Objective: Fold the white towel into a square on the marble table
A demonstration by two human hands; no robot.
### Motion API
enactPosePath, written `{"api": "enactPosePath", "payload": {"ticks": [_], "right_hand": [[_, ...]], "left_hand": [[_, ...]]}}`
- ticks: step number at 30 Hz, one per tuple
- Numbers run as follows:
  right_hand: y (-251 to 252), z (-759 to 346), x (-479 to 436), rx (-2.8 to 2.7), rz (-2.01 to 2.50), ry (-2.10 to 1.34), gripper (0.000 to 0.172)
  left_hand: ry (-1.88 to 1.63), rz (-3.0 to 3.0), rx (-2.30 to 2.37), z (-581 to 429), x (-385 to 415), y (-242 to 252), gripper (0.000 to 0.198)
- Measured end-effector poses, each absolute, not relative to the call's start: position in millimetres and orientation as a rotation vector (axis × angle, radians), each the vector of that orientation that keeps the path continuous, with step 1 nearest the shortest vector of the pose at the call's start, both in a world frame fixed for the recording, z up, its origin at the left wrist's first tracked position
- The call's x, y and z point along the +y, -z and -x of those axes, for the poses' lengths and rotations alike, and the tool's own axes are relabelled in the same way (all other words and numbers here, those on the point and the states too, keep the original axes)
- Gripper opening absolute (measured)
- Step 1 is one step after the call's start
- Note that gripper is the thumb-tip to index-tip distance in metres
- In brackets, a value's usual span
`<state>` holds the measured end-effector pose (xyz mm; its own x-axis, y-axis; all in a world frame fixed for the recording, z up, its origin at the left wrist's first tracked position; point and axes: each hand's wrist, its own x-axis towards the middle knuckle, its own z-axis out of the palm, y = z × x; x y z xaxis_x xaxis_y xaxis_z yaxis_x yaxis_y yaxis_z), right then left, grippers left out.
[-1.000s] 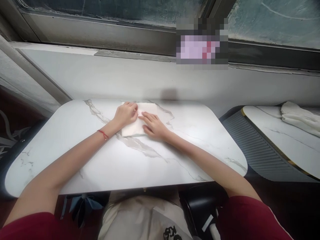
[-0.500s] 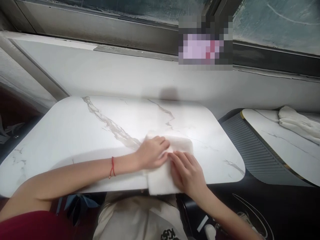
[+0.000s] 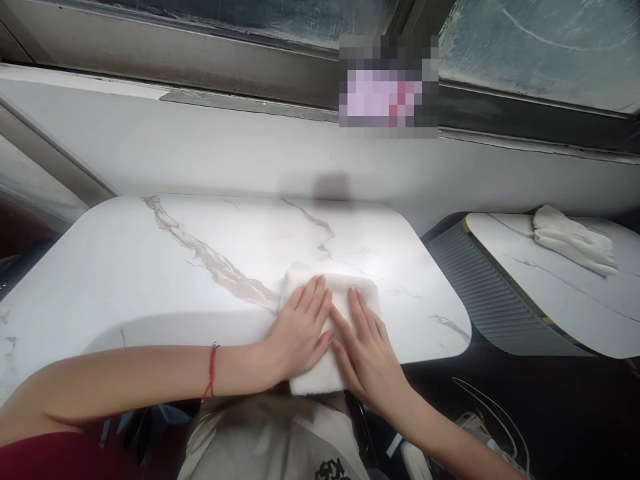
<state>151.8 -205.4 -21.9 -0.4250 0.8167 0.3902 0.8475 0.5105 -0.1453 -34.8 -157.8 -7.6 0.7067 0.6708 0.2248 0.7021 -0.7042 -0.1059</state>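
A white folded cloth [image 3: 313, 381] lies on the marble-patterned table [image 3: 190, 207], its near end reaching the front edge. My left hand [image 3: 300, 327] rests palm down on the cloth's left side, fingers stretched out and pointing away from me. On its right side lies my right hand [image 3: 367, 347], also flat with the fingers extended. Between the thumbs a strip of cloth shows; the two hands almost meet there. Both palms hide much of the cloth's middle.
A second marble-topped table [image 3: 545, 280] with a ribbed side stands to the right, bearing a crumpled white cloth [image 3: 573, 240]. Behind the table runs a white wall [image 3: 210, 150] below a window. White cables [image 3: 505, 413] and a white object [image 3: 415, 460] lie low at the right.
Both hands had bent fingers close together at the cloth's middle; now they lie flat and spread on it. The camera view has shifted slightly to the right.
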Motion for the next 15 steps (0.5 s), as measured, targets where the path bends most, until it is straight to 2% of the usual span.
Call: {"api": "enactPosePath", "payload": {"ticks": [5,10,15], "right_hand": [[28.4,-162.2,-173.8,-2.298,1.450,0.068,0.070],[39.9,-188.5,-101.2,-2.309,1.497,0.068,0.059],[38.5,-206.7,-10.5,-2.373,1.602,-0.019,0.063]], "left_hand": [[0.251,2.776,-1.111,19.7,-119.7,7.9,0.064],[0.244,2.781,-1.219,-8.6,-61.2,5.2,0.064],[0.206,2.739,-1.433,-34.3,2.3,0.1,0.066]]}}
